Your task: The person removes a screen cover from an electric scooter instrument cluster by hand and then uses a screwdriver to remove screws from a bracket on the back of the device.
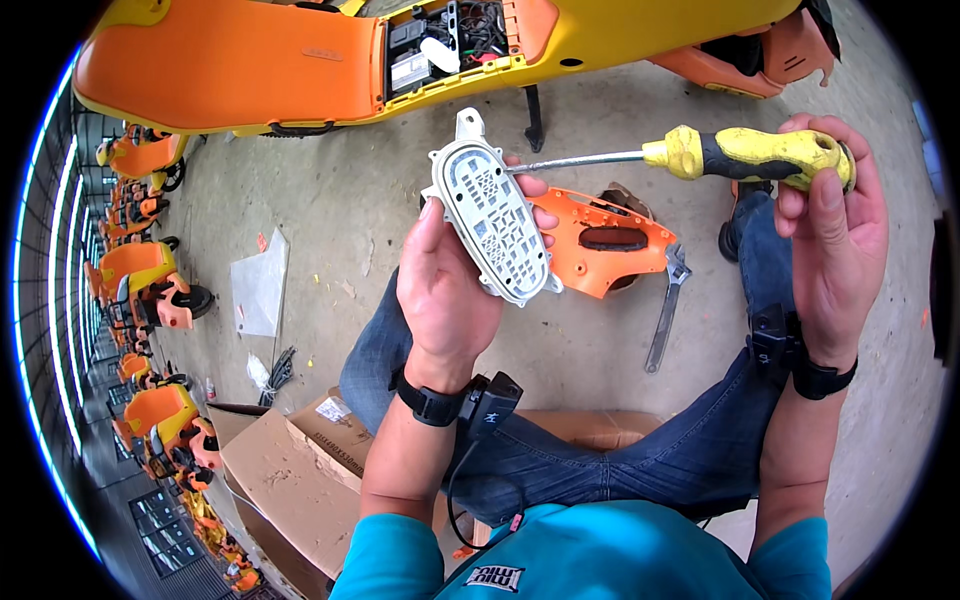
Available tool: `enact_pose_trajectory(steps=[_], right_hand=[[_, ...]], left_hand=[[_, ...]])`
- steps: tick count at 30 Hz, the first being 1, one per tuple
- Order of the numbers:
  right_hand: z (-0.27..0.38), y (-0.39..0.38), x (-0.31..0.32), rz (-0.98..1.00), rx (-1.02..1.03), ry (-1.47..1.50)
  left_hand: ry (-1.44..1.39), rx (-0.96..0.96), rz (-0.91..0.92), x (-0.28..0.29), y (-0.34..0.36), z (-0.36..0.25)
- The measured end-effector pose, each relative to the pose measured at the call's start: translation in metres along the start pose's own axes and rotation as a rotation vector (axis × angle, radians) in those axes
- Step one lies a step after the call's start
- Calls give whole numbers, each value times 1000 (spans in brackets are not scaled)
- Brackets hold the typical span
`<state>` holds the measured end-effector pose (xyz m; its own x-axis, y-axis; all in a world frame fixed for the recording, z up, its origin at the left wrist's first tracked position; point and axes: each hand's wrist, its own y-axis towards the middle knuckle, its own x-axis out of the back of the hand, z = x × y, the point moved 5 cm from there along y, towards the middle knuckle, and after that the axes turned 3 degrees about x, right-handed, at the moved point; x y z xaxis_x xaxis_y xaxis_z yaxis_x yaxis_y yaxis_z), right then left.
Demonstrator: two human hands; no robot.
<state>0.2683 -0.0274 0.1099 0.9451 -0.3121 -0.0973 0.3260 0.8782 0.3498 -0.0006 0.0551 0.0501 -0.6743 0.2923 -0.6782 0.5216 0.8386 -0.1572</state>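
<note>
My left hand (455, 290) is closed around a white oval instrument panel (497, 225), its display face turned up. The panel has a mounting tab at its upper end and several small screw holes around the rim. In my right hand (835, 220) is a screwdriver (765, 157) with a yellow and black handle. Its metal shaft points left, and the tip meets the panel's upper right edge, by a screw hole. Below the panel, on the floor, lies an orange plastic cover (605, 245) with a dark oval opening. An adjustable wrench (668, 310) rests beside that cover.
An orange and yellow scooter (230, 65) stands across the far side, its compartment (450, 45) open on wiring. Cardboard boxes (300, 460) sit at my lower left. A clear plastic sheet (260, 283) and a cable bundle (282, 375) lie left. More scooters (145, 275) line the left side.
</note>
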Motion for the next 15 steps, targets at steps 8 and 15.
enact_pose_trajectory(steps=[8, 15], right_hand=[[1, 0, -4, -15, 13, 7], [3, -2, -7, -53, 11, -3]], left_hand=[[30, -9, -7, -2, 0, 2], [99, -36, -16, -2, 0, 0]])
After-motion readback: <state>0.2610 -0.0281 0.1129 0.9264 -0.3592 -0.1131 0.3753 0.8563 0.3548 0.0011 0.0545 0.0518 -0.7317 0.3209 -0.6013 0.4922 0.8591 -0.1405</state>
